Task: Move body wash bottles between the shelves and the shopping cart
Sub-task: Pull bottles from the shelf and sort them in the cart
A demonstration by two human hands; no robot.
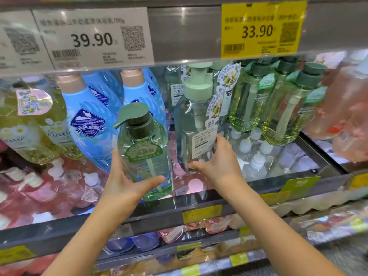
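Fingers (153,181) of the left hand (127,182) are wrapped round the lower body of a green pump bottle (144,152), thumb across the front, rest behind; it is clamped firm and held clear of the shelf, just in front of its front lip. Bottle axis is near upright, top tipped a bit toward the camera, dark green pump head (135,118) w/ spout pointing left.

Right hand (217,166) is spread on the lower part of a pale blue-grey pump bottle (192,128), thumb low at the left, fingers curled round the right side by the white label. Grip is loose-looking; whether weight is carried or the bottle is only steadied can't be told. That bottle is upright, at or just over the shelf's front edge (199,200), roughly mid-length, immediately right of the green one; the two are close, maybe touching.

Key relation, as judged: each bottle lies directly ahead of its own hand, long axes vertical and parallel, so each bottle is served by its own hand w/o crossing. Shelf vs. cart direction can't be read; no cart is in view.

Further back on the same shelf: blue bottles (89,120) to the left w/ peach caps, yellow-green ones at far left, a row of green bottles (282,108) w/ dark caps to the right, pink packs at the right end. Above, price tags are fixed to the upper shelf rail: white 39.90 (92,39), yellow 33.90 (257,31).
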